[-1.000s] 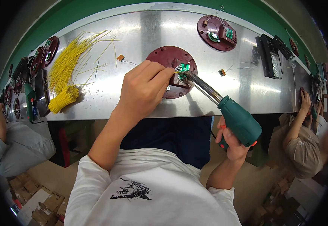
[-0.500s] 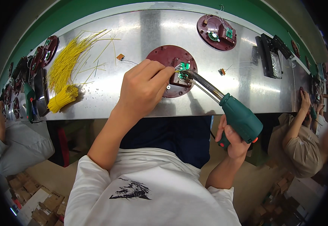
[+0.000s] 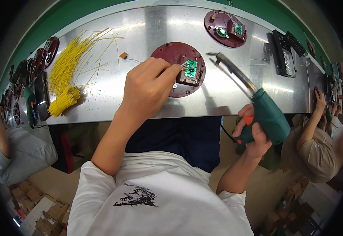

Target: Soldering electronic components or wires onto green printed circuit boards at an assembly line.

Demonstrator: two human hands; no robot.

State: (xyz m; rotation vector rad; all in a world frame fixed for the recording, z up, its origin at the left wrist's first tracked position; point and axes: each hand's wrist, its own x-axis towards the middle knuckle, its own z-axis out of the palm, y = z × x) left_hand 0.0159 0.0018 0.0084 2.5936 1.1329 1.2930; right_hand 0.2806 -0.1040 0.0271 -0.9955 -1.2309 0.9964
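Note:
My right hand (image 3: 257, 131) is wrapped around the green handle of a soldering gun (image 3: 272, 118), whose long metal tip points up and left, apart from the board. My left hand (image 3: 150, 88) is closed in a pinch on thin wires (image 3: 184, 67) at the left edge of a green circuit board (image 3: 191, 69). This board sits in a raised housing on a dark red round disc (image 3: 171, 49), which lies on the metal table. My fingers hide part of the disc and the wire ends.
Left of the disc lies a small orange-brown part (image 3: 124, 55) on a wire, beyond it loose yellow wires (image 3: 69, 59) and a tied yellow bundle (image 3: 64, 102). A second red disc (image 3: 225, 29) lies at the far right, near black housings (image 3: 282, 55). People work at both sides.
The soldering gun's tip has lifted off the circuit board and swung right, as my right hand moved right and slightly up. My left hand still pinches at the board's edge.

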